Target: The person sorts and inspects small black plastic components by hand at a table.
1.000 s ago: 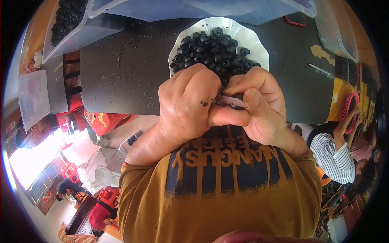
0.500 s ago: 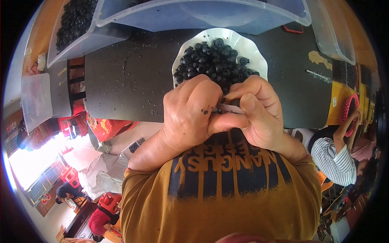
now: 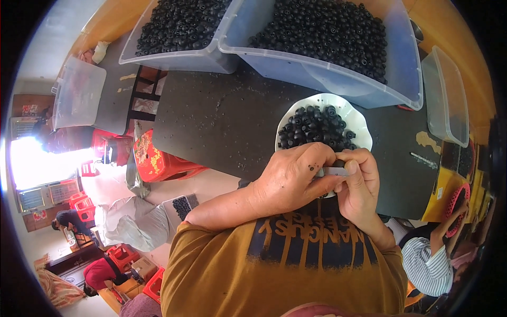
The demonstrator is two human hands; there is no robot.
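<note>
Hands meet at the near rim of the white bowl (image 3: 355,117) on the counter (image 3: 222,121). Your left hand (image 3: 293,177) and right hand (image 3: 359,185) pinch a small grey tube (image 3: 335,171) together, above the bowl's black caps (image 3: 315,128).

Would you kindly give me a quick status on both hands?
Left hand and right hand pinch a small grey piece. White bowl of black parts just beyond. Nothing obstructing.

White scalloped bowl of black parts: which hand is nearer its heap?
Left. The left hand overlaps the white bowl rim beside the black parts; the right hand sits just below the rim.
</note>
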